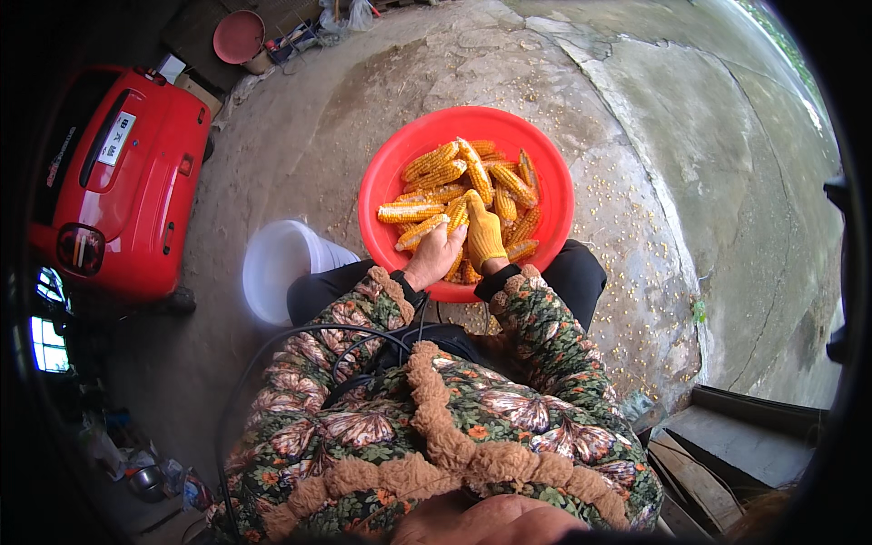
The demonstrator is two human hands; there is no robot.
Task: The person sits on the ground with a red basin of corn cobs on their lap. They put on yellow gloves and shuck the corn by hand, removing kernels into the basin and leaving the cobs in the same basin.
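Note:
A wide red basin (556, 182) sits between my knees, filled with several ears of yellow corn (434, 175). Just above the near part of the pile, my bare left hand (436, 259) is closed around the lower end of an ear of corn (457, 213). My right hand (485, 232), in a yellow knit glove, is closed against the same ear from the right, its thumb side near the top. The fingers of the gloved hand are partly hidden from above.
A white plastic bucket (277, 272) stands left of the basin, by my left knee. Loose kernels (627, 300) lie scattered over the concrete at right. A red car (136, 182) is parked at far left. Black cables (272, 341) cross my left sleeve. Boards (695, 477) lie at lower right.

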